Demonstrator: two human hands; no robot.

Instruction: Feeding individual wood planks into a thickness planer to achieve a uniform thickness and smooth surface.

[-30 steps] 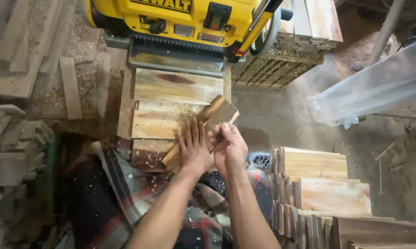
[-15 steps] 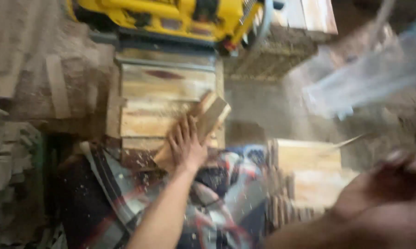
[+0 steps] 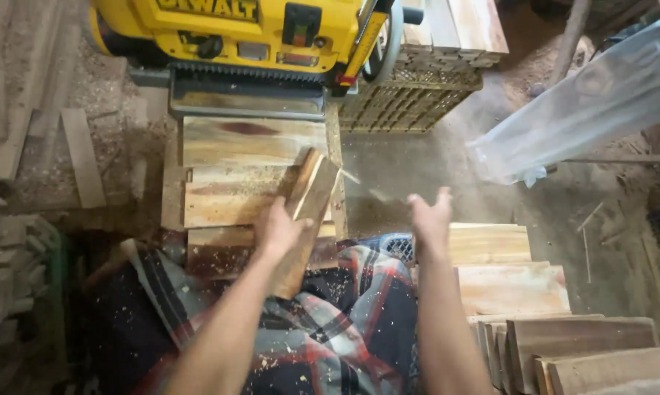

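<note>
Both forearms are bare to the elbow, with no sleeves, gloves, watch or rings showing on the left hand (image 3: pixel 280 230) or the right hand (image 3: pixel 430 219). Below them lies a plaid cloth garment (image 3: pixel 322 329) (dark navy crossed with red, grey and white stripes), flecked all over with pale sawdust.

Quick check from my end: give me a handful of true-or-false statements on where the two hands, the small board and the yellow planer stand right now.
1. The left hand grips a small angled wooden board. True.
2. The right hand also holds that board. False: it is open in the air, apart from the board, above the stack of pale cut boards.
3. The yellow planer machine sits at the far end of the flat planks. True.
4. The clear plastic sheet covers the planer. False: it lies off to the right.
5. A slatted crate stands right of the planer. True.
</note>
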